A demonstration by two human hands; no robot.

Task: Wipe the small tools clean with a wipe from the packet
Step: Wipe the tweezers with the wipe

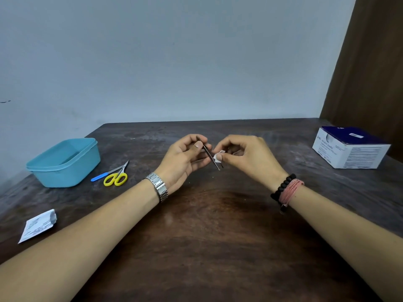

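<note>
Tweezers (209, 154), thin and dark, sit in the left hand (185, 160), gripped near the top between the thumb and curled fingers, the tips slanting down toward the right hand (246, 158). That hand pinches a small white wipe (218, 156) between thumb and fingertips, pressed against the lower part of the tweezers. Both hands hover close together above the dark wooden table (207, 236).

Left of the left hand lie yellow-handled scissors (116, 176), and just beside them a small blue-handled tool (102, 175), the two touching or nearly so. Farther left stands a light blue plastic tub (63, 162). Nearer the person, beside the left forearm, a torn white packet (38, 225) lies flat. Well off to the right of the right hand, toward the far edge, sits a white and navy box of swabs (349, 147).

The left wrist wears a metal watch (158, 187); the right wrist wears a black bead bracelet (283, 188) and pink thread (291, 191).
</note>
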